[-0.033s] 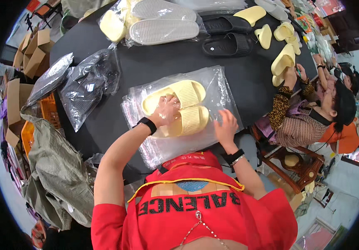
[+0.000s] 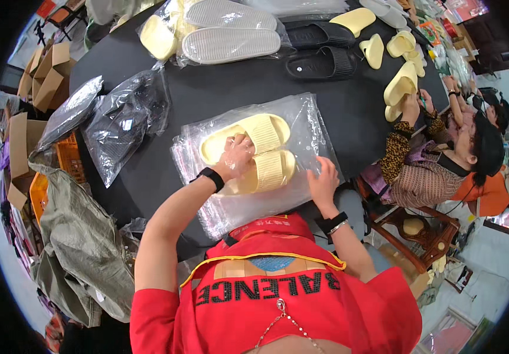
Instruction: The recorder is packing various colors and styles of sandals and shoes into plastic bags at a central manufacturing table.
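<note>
Two pale yellow slippers lie sole down, one beyond the other, on a stack of clear plastic bags point(image 2: 242, 209) in the middle of the black tabletop point(image 2: 207, 88). The far slipper point(image 2: 264, 133) and the near slipper point(image 2: 275, 171) both point their strapped toe ends to the right. The left hand point(image 2: 237, 158) rests over the inner part of the pair, just left of the straps, its fingers curled down; film glints about it, and I cannot tell whether it pinches the slippers or only presses on them, nor whether plastic covers it. The right hand point(image 2: 324, 180) is at the right side of the bags, fingers loosely spread and bent, apart from the slippers. Each wrist wears a dark band.

Beyond the bags lie a black pair, with its nearer slipper point(image 2: 325, 64) toward the person, and grey slippers point(image 2: 231, 46) in clear wrapping. Dark plastic packages point(image 2: 127, 109) lie at the left, near an orange crate point(image 2: 70, 156) and a grey-green sack point(image 2: 80, 242). At the right, a co-worker's hand point(image 2: 410, 107) holds another yellow slipper point(image 2: 401, 82), with smaller yellow pieces point(image 2: 374, 52) lying near it.
</note>
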The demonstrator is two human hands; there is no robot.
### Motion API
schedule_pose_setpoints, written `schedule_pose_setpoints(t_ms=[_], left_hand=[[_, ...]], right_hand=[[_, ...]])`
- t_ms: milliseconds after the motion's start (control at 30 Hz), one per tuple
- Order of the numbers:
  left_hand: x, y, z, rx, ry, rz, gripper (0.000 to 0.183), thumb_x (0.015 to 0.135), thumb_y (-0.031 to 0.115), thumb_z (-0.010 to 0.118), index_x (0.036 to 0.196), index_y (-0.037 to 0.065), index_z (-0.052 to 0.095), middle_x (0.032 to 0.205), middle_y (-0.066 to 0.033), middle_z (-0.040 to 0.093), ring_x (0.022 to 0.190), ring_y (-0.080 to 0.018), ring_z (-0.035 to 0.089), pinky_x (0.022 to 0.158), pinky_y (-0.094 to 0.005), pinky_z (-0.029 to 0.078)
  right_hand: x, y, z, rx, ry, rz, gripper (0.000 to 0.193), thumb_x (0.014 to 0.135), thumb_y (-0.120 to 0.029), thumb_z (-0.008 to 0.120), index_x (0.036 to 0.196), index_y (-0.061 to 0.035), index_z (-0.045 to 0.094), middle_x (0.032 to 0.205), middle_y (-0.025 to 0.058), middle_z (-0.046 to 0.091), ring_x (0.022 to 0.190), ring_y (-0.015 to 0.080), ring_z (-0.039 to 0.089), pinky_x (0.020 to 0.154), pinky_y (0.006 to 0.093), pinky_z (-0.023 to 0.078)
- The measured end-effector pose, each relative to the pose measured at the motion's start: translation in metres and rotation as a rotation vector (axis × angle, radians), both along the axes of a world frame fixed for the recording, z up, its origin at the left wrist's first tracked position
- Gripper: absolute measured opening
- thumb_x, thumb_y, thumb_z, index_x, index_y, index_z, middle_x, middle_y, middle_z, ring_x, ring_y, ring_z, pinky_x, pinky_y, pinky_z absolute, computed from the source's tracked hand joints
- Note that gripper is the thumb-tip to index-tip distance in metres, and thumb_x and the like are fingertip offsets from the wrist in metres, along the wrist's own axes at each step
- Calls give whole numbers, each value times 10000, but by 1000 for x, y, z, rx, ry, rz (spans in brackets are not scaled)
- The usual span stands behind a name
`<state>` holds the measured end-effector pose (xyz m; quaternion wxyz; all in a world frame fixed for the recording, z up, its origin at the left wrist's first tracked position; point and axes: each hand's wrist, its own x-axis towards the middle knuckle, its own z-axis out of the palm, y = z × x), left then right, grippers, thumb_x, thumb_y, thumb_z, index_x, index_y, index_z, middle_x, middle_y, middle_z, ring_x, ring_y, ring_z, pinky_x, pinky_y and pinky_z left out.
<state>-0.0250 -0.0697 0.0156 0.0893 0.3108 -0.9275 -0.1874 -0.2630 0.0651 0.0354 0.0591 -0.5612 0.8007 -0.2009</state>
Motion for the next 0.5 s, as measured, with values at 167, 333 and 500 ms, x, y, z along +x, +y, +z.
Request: schedule_pose_setpoints(t_ms=[167,333,500], left_hand=[[-4,12,-2,-60,18,98,362,592,126,594,950,83,567,1029,-110,475,992,-278,413,806,-421,334],[29,31,-1,-55,-6,218,315,583,112,590,895,73,579,1019,-108,494,1029,-289,418,824,-430,336],[125,72,-13,-136,-33,505,185,569,52,556,749,17,580,932,-115,510,995,-309,429,793,-427,355]], right_hand=[[-15,20,-22,130,-521,-220,398,761,-148,601,1123,-81,447,987,126,505,914,246,507,776,335,411],[-26,27,-38,11,-401,4,179,776,-63,545,953,-36,544,819,113,553,732,246,556,688,333,440],[-34,31,-46,82,-462,-5,108,774,-54,549,863,-16,597,818,100,563,757,215,562,674,310,442]])
